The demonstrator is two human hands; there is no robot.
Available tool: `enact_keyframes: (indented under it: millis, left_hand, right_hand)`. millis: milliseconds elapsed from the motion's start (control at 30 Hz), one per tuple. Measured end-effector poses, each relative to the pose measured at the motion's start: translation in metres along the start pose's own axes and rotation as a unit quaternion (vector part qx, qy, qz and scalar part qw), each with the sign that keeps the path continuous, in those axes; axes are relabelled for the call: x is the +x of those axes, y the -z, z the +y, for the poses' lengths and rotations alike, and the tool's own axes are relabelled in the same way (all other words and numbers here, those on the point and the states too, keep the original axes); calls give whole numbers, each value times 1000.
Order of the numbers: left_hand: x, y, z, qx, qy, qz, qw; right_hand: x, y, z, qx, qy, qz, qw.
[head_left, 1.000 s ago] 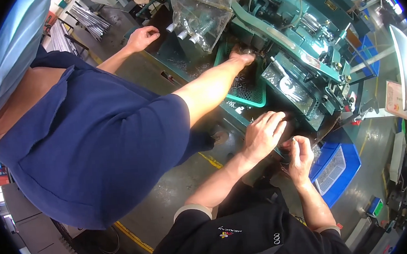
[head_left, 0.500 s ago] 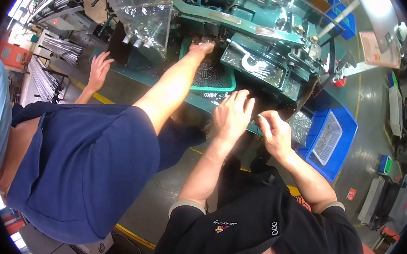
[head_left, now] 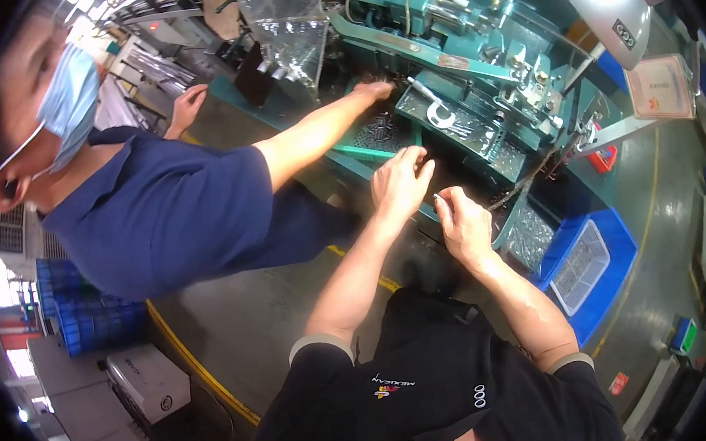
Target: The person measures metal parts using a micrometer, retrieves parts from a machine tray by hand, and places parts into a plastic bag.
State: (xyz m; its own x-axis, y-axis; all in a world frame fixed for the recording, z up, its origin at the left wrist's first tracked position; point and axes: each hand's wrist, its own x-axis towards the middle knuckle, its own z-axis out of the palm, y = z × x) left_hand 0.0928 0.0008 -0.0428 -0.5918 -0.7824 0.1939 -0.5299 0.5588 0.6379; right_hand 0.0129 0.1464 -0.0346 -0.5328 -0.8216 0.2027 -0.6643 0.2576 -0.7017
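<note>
Since the earlier frames the view has swung: the co-worker in the dark blue shirt now fills the left of the picture, masked head in view at upper left, where before only the shoulder and back showed. That person's outstretched hand was at the near rim of the green perforated tray and now lies past it, against the teal machine; their other hand rests on the grey bench further left. The wearer's two hands have held almost the same station throughout. The left hand lies palm down, fingers curled loosely over the near edge of the tray; nothing visible gripped in it. The right hand is closed, thumb and forefinger pinched on a small thin metal piece, too small to identify. Earlier the two hands sat a little further apart; now they are just beside each other, not touching. Judgement: the work stays at the machine's front edge, with the small piece held between the hands and the tray. The blue bin with its wire basket stands at lower right.
</note>
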Motion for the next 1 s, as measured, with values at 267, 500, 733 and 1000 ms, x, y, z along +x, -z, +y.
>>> enact_keyframes:
  millis: [267,500,733,1000]
  left_hand:
    - [155,45,-68,-296,123,334,886]
    - [194,83,-71,-442,178,427,768]
    - [141,73,-20,-597,5,240,766]
    - [26,37,-26,-281,-99,-66,952]
  right_hand:
    - [0,-2,9,-25,12,-17,999]
    - [-3,0,0,-31,-42,-17,999]
    - [4,-1,-4,-9,-79,-17,997]
    - [2,-2,-6,-50,-98,-4,994]
